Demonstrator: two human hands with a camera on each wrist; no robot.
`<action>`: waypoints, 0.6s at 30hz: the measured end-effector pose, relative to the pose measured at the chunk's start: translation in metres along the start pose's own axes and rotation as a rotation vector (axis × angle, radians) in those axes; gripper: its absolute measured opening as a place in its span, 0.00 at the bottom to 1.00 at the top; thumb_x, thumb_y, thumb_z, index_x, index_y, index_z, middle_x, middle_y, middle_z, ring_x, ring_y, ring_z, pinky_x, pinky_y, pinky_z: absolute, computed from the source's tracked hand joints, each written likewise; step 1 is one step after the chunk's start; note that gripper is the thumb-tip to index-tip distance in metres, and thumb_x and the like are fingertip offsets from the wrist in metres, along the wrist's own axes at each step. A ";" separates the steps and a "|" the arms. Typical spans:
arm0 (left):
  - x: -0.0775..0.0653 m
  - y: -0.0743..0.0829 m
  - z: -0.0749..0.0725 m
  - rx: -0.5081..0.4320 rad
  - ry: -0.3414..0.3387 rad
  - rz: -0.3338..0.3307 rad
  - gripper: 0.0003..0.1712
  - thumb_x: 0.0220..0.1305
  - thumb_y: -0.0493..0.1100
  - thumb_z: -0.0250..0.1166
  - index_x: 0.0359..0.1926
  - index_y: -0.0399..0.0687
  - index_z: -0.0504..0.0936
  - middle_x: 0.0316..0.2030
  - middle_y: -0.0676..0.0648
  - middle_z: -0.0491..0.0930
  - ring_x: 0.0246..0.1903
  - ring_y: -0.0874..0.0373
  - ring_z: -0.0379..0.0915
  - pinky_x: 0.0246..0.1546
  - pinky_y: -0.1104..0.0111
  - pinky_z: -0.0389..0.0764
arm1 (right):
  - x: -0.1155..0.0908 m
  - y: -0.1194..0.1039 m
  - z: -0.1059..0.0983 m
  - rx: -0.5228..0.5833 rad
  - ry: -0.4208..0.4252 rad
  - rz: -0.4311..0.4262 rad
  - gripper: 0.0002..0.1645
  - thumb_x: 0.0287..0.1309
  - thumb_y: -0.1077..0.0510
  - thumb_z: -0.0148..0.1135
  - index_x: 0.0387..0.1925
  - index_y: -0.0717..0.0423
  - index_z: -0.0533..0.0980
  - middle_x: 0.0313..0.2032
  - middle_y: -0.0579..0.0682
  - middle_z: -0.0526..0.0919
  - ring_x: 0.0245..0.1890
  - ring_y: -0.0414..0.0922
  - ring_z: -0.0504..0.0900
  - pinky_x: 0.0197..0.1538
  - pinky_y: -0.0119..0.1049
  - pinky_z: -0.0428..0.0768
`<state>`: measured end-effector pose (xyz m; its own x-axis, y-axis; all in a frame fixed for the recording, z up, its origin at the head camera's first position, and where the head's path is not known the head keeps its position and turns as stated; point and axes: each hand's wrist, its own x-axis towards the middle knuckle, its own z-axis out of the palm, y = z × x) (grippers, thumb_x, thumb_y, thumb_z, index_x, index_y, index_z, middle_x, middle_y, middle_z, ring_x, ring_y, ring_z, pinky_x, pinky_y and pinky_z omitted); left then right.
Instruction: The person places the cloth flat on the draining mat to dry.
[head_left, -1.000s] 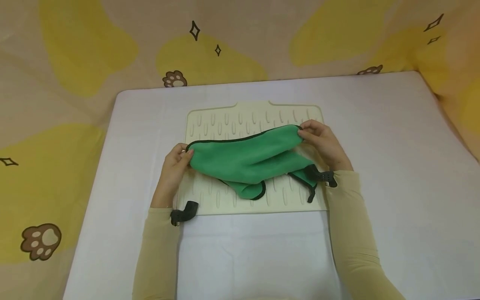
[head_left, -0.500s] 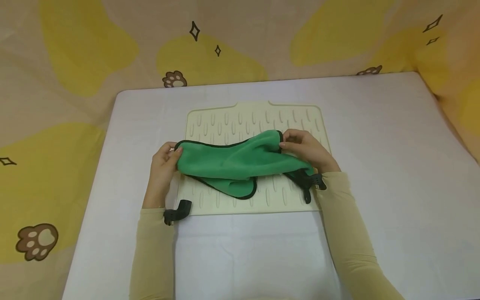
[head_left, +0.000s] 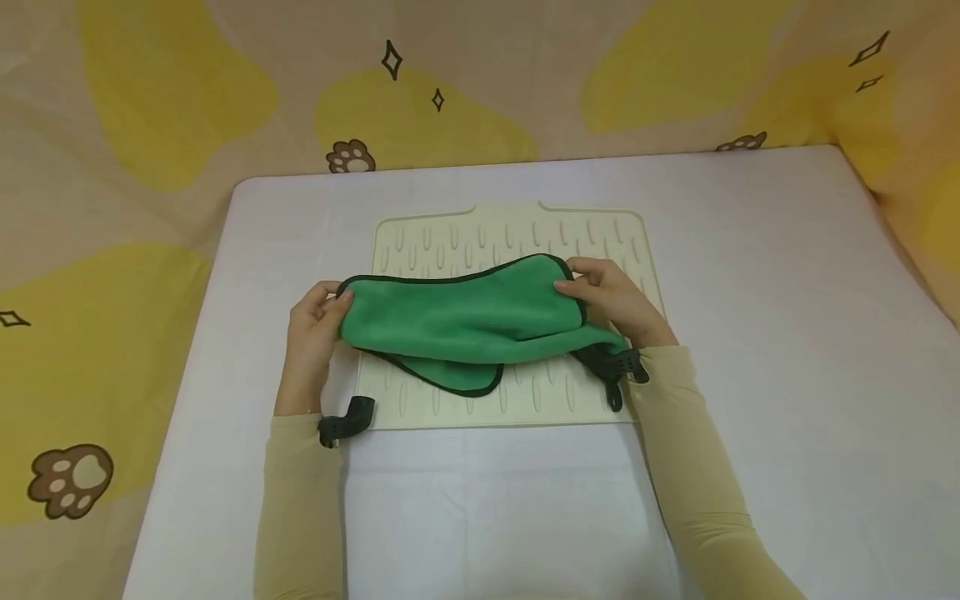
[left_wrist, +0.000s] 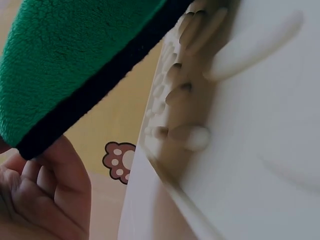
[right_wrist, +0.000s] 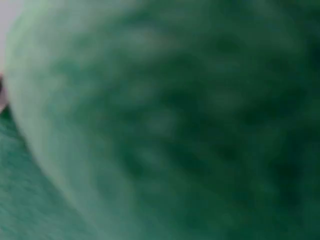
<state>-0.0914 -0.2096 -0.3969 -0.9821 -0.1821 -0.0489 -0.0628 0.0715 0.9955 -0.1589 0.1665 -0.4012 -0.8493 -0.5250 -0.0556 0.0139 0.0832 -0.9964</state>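
Note:
A green plush cloth (head_left: 457, 308) with a dark edging is stretched between both hands in the head view. My left hand (head_left: 309, 333) pinches its left corner between thumb and fingers; in the left wrist view the fingers (left_wrist: 65, 170) lie beneath the dark edge. My right hand (head_left: 615, 300) pinches the right end near the edging. A folded layer hangs below, and its rounded corner shows toward the front. A blurred stretch of the cloth (right_wrist: 160, 120) fills the right wrist view and hides nearly all of the right hand there.
Under the cloth lies a cream ribbed mat (head_left: 525, 400) on a white-covered table (head_left: 787, 333). A black wrist mount (head_left: 347, 421) sits on the left sleeve, another mount (head_left: 611, 367) on the right. Behind the table hangs a patterned yellow and beige fabric (head_left: 480, 83).
The left hand has shifted left with its corner. My right hand has moved left and slightly down, now pinching the edge farther in. The cloth's upper part looks flatter, its front corner farther left.

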 end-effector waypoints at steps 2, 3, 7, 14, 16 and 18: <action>0.006 0.000 0.003 0.033 -0.017 0.009 0.05 0.69 0.42 0.56 0.39 0.45 0.75 0.24 0.56 0.81 0.21 0.67 0.74 0.25 0.78 0.76 | -0.001 0.000 -0.006 -0.023 0.047 -0.014 0.13 0.65 0.57 0.57 0.26 0.59 0.69 0.20 0.48 0.73 0.26 0.42 0.73 0.40 0.34 0.72; 0.010 0.000 0.006 0.052 -0.030 0.016 0.06 0.69 0.42 0.56 0.40 0.45 0.75 0.24 0.56 0.81 0.21 0.67 0.74 0.25 0.78 0.76 | -0.002 -0.001 -0.010 -0.021 0.078 -0.017 0.13 0.65 0.57 0.57 0.26 0.59 0.70 0.20 0.47 0.73 0.26 0.42 0.73 0.41 0.34 0.72; 0.032 0.006 0.016 0.111 -0.088 0.024 0.08 0.70 0.44 0.55 0.42 0.43 0.75 0.22 0.56 0.79 0.21 0.66 0.74 0.25 0.77 0.76 | -0.003 -0.003 -0.022 0.026 0.207 -0.006 0.10 0.65 0.56 0.58 0.32 0.59 0.75 0.24 0.46 0.80 0.28 0.40 0.79 0.41 0.33 0.76; 0.066 0.015 0.048 0.215 -0.145 0.007 0.16 0.69 0.44 0.56 0.48 0.35 0.74 0.22 0.57 0.78 0.22 0.66 0.72 0.26 0.76 0.74 | -0.007 0.000 -0.046 0.135 0.420 0.002 0.07 0.62 0.59 0.61 0.29 0.58 0.78 0.19 0.45 0.81 0.23 0.37 0.78 0.33 0.28 0.77; 0.072 0.015 0.056 0.208 -0.155 0.004 0.16 0.68 0.43 0.57 0.48 0.33 0.74 0.25 0.56 0.79 0.25 0.65 0.73 0.29 0.76 0.76 | -0.005 0.002 -0.051 0.156 0.469 -0.004 0.07 0.61 0.59 0.61 0.27 0.57 0.78 0.19 0.45 0.81 0.22 0.36 0.79 0.31 0.27 0.77; 0.077 0.014 0.062 0.187 -0.169 0.002 0.14 0.67 0.39 0.57 0.48 0.30 0.74 0.27 0.54 0.79 0.26 0.64 0.75 0.31 0.74 0.78 | -0.003 0.005 -0.057 0.165 0.500 -0.004 0.08 0.61 0.60 0.61 0.27 0.57 0.78 0.19 0.44 0.81 0.21 0.36 0.78 0.28 0.26 0.77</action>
<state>-0.1790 -0.1619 -0.3913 -0.9970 -0.0165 -0.0755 -0.0772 0.2548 0.9639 -0.1866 0.2161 -0.4020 -0.9971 -0.0529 -0.0547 0.0585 -0.0739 -0.9955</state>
